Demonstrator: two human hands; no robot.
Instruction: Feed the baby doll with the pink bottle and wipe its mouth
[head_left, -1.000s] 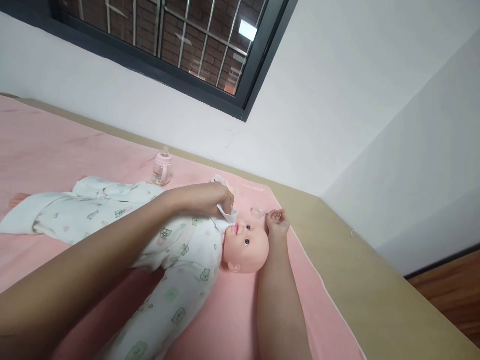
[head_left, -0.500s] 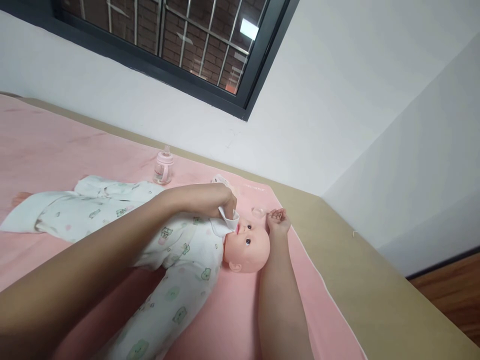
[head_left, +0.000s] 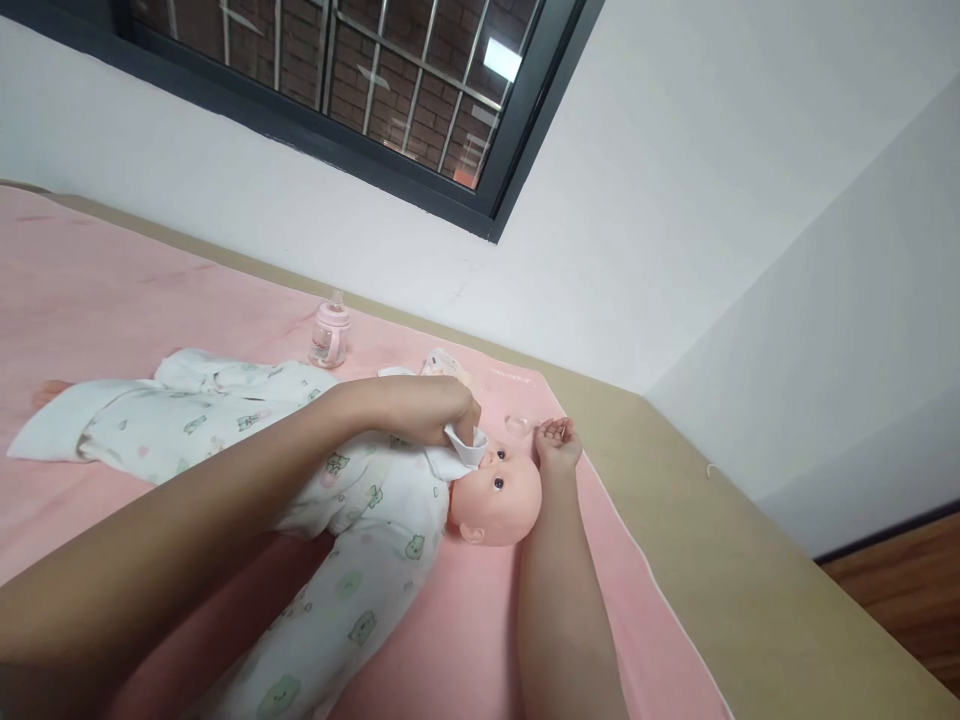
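A bald baby doll (head_left: 499,495) in a white romper with green animal prints (head_left: 412,545) lies on its back, its head to the right. My left hand (head_left: 450,412) is closed on a white cloth (head_left: 459,458), holding it over the doll's mouth and chin. The fingertips are partly hidden behind the cloth. My right forearm lies along the top of the doll's head. Beyond it my right hand (head_left: 559,442) rests palm up, fingers loosely curled with nothing seen in them. A clear plastic cap (head_left: 518,425) sits just left of that hand.
A pink baby bottle with a handle (head_left: 330,335) stands near the wall. Behind my left hand lies a small, partly hidden packet (head_left: 442,363). A pink sheet (head_left: 465,630) covers most of the tan surface (head_left: 712,560). A barred window (head_left: 405,90) is set in the white wall.
My left hand has moved slightly to the right and the cloth now covers the doll's mouth, which showed before. My right hand has stayed in place.
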